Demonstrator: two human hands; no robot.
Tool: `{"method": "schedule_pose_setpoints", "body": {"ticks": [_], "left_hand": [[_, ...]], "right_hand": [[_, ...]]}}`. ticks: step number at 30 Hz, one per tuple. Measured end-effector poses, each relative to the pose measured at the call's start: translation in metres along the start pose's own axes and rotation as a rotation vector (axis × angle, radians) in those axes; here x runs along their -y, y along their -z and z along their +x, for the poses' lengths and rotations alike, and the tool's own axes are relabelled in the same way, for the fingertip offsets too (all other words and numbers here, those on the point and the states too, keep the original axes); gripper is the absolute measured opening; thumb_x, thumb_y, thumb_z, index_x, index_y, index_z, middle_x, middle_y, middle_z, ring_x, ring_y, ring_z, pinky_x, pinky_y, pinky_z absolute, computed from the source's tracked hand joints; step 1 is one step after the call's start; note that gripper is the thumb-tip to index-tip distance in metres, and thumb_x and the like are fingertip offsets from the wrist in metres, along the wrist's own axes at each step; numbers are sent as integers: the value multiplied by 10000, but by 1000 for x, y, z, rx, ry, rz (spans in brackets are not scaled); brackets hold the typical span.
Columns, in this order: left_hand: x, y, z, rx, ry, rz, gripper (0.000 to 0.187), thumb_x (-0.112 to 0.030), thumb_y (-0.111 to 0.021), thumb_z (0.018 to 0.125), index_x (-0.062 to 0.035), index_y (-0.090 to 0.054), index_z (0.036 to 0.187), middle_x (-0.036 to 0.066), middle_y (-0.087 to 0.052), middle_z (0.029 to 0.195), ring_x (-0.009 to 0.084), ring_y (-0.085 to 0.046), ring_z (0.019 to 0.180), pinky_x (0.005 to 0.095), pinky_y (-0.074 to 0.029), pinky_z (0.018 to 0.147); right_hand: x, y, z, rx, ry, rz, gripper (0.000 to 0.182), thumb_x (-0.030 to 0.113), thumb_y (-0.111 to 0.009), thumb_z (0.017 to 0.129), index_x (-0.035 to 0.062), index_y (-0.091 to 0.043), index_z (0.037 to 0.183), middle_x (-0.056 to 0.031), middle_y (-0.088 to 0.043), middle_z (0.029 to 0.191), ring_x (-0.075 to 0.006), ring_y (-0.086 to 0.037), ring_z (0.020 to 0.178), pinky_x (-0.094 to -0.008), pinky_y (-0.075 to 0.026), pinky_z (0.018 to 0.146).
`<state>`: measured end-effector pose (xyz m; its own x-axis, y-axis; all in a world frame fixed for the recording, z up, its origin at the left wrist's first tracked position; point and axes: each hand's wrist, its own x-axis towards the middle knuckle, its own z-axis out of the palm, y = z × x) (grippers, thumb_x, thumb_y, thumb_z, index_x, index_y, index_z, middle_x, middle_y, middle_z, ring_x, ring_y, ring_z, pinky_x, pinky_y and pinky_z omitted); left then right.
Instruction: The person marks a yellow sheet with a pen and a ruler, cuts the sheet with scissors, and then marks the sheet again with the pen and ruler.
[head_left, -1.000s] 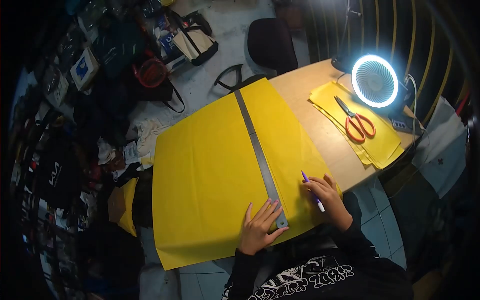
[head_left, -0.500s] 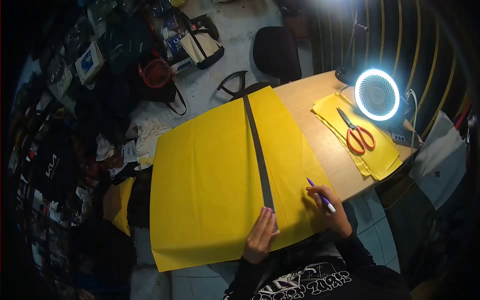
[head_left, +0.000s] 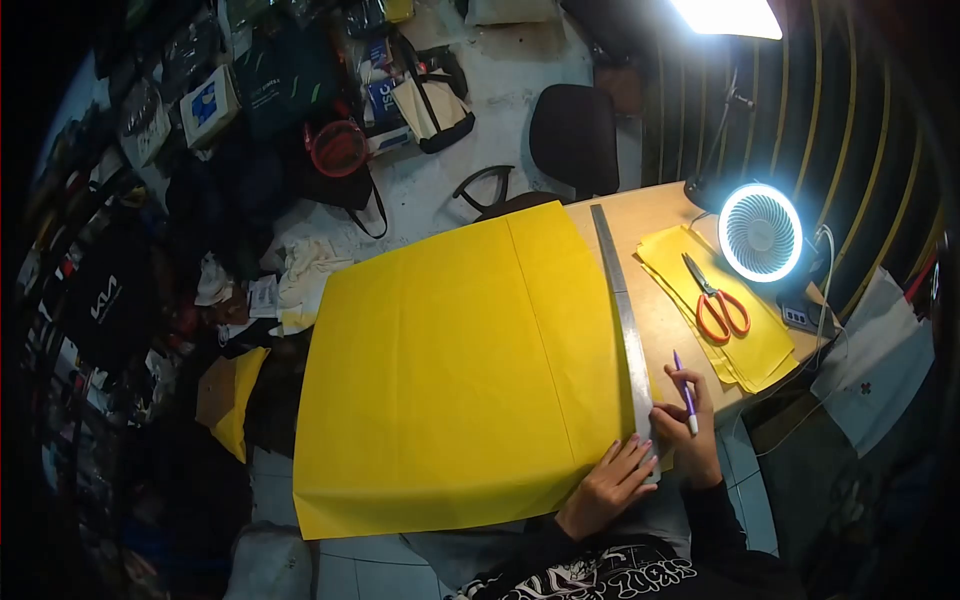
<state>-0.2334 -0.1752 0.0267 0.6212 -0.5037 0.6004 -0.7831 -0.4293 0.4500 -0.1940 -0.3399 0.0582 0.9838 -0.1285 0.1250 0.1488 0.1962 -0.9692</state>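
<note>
A large yellow sheet (head_left: 450,370) lies spread over the table, with a thin dark line running along its right part. Along its right edge rests a long metal ruler (head_left: 622,310), its far end over bare wood. My left hand (head_left: 605,492) grips the ruler's near end, fingers laid across it and the thumb hidden. Close by, my right hand (head_left: 695,425) is closed round a purple pen (head_left: 684,388) with a white end, tip pointing away from me. The right fingertips are right at the ruler's edge.
Orange-handled scissors (head_left: 716,305) lie on stacked yellow pieces (head_left: 750,365) at the right. Behind them stand a lit round fan (head_left: 760,232) and a lamp (head_left: 728,15). A black chair (head_left: 573,140) is across the table (head_left: 655,215); bags (head_left: 433,105) clutter the floor at left.
The ruler has shifted right, from across the sheet to its right edge, with my left hand on it. My right hand has come beside it, still holding the pen. The view has tilted upward.
</note>
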Motion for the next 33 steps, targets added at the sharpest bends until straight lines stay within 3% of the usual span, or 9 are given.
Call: {"method": "schedule_pose_setpoints", "body": {"ticks": [4,9,12,15,17,21,26,29,33], "left_hand": [[-8,3,7,9,26,-104,363,-157,-675,823,-46,-596,1160,143,-545,1252,283,-531,1181,391,-453,952],[-15,20,-45,245,386,-707,236,-127,-620,870,-9,-615,1075,137,-635,1046,266,-621,1011,323,-486,873],[-17,27,-92,428,702,-844,224,-119,-623,887,5,-605,1072,111,-652,1018,182,-620,1006,294,-476,878],[1,5,-163,275,1082,-1268,472,-149,-591,920,-46,-404,1340,146,-540,1257,198,-538,1151,297,-427,981],[18,-12,-193,-117,1143,-1608,500,-164,-609,898,-94,-404,1349,147,-500,1314,227,-429,1274,415,-336,1078],[32,-26,-199,-732,928,-1859,468,-257,-670,848,-155,-500,1272,73,-497,1339,235,-360,1323,510,-217,1125],[30,-29,-202,-844,842,-1795,421,-286,-686,839,-158,-539,1212,29,-547,1261,220,-465,1219,455,-324,1060],[17,-19,-200,-793,929,-1724,382,-274,-661,863,-147,-537,1202,31,-555,1233,213,-516,1142,410,-451,904],[-1,-5,-193,-764,953,-1581,357,-326,-590,910,-152,-521,1214,33,-595,1164,202,-580,1029,359,-486,791]], "right_hand": [[-7,36,14,-64,62,-305,509,-14,-623,768,90,-414,1220,-147,-427,1369,-171,-647,849,-268,-517,726],[9,45,24,-165,359,-829,400,-3,-563,761,56,-491,1150,-194,-607,774,-307,-654,739,-352,-489,679],[28,39,13,-154,342,-998,367,11,-586,787,32,-507,1144,-225,-603,990,-378,-635,892,-364,-485,766],[19,31,7,-124,389,-950,295,-11,-556,811,15,-540,1105,-244,-608,945,-405,-605,923,-393,-470,786],[16,24,9,-45,376,-949,283,-53,-498,813,9,-559,1082,-228,-609,1003,-392,-585,978,-404,-460,830],[16,20,49,335,542,-1134,292,-9,-516,805,29,-568,1090,-179,-582,1137,-341,-559,1059,-385,-447,858],[-3,29,120,610,533,-1453,306,71,-541,809,72,-583,1113,-121,-567,1186,-298,-551,1056,-362,-442,838],[-16,37,134,544,767,-1325,341,41,-515,806,91,-583,1136,-120,-597,1081,-308,-584,959,-404,-460,787],[-4,63,149,254,527,-1421,370,-3,-472,765,82,-598,1102,-139,-636,878,-328,-621,805,-468,-478,679]]}}
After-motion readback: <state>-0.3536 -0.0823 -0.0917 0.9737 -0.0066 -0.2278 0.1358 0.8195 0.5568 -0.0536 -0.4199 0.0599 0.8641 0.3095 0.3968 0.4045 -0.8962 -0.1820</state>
